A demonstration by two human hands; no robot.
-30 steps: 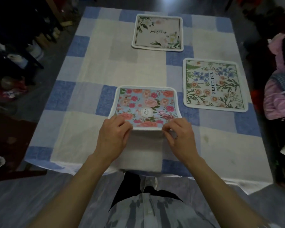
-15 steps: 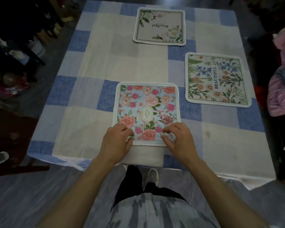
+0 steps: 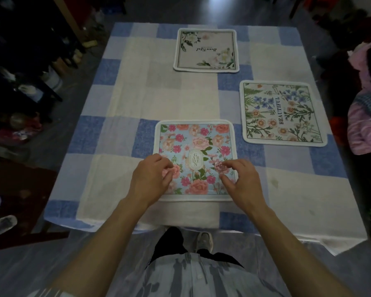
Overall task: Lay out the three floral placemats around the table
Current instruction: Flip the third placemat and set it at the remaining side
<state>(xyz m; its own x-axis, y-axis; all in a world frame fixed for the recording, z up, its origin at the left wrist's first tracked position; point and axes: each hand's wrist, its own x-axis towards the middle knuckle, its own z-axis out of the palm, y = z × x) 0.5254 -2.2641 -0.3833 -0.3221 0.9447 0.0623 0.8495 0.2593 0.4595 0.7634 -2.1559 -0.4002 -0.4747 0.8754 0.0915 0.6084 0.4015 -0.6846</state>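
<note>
Three square cloth placemats lie flat on the table under its blue-and-cream checked tablecloth [image 3: 116, 133], each set toward a different edge, which is presumably the point: one seat per side. The cream placemat with white blossoms and a script word [image 3: 205, 50] sits at the far end, its lettering upside down from here, so it faces whoever would sit opposite. The white placemat with wildflowers and the word BEAUTIFUL [image 3: 282, 113] lies toward the right edge, its word running sideways to face that side. The pale blue placemat with pink and coral roses and a GARDEN label [image 3: 196, 146] lies just in front of the person, close to the near edge, well apart from the other two.

The left hand [image 3: 151, 179] and right hand [image 3: 241, 181] sit over the near corners of this rose mat, fingers loosely curled and thumbs spread, gripping nothing (whether the fingertips touch the fabric or hover just above it I cannot tell). The mat looks flat, with its near border roughly parallel to the table's edge, so I judge the hands are letting go after squaring it, and the layout appears essentially complete.
</note>
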